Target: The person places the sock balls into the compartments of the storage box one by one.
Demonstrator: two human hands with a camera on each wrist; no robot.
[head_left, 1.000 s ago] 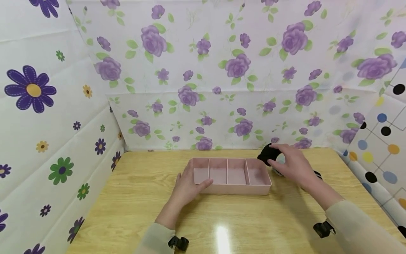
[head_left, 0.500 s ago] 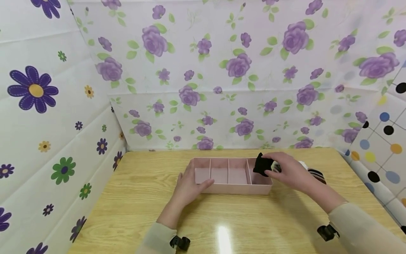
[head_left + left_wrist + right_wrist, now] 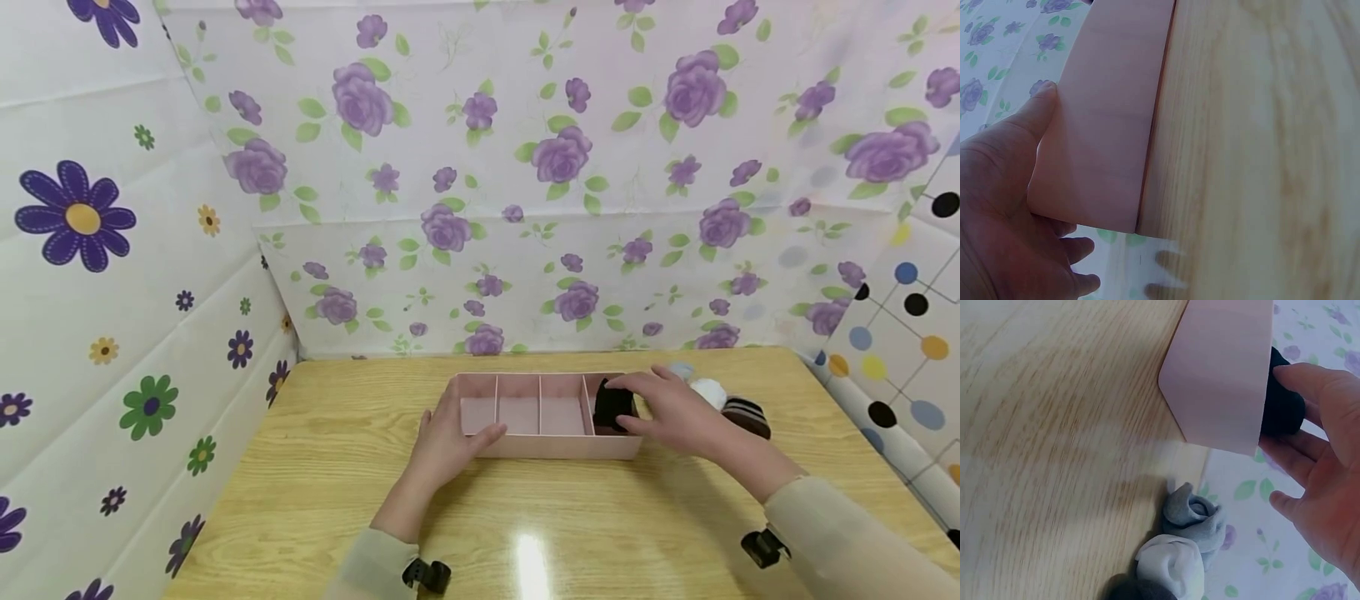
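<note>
A pink box [image 3: 555, 447] with several compartments in a row lies on the wooden table. My left hand [image 3: 442, 437] holds its left end, thumb over the front rim and fingers at the end wall. At the other end, my right hand [image 3: 675, 412] pinches a black rolled-up sock [image 3: 613, 404] between thumb and fingers. This sock sits partly down inside the rightmost compartment. In the right wrist view, the black bundle [image 3: 1284, 403] shows above the box's rim, and its lower part is hidden by the wall. The other compartments hold nothing visible.
To the right of the box lie a grey rolled sock [image 3: 1194, 515], a white one [image 3: 708, 393] and a dark striped one [image 3: 746, 415]. A flowered cloth backdrop [image 3: 420, 275] stands behind the table [image 3: 360, 475], with patterned cloth at both sides.
My right hand has moved left and down, bringing the black sock from above the box's right end into the rightmost compartment. My left hand stays on the box.
</note>
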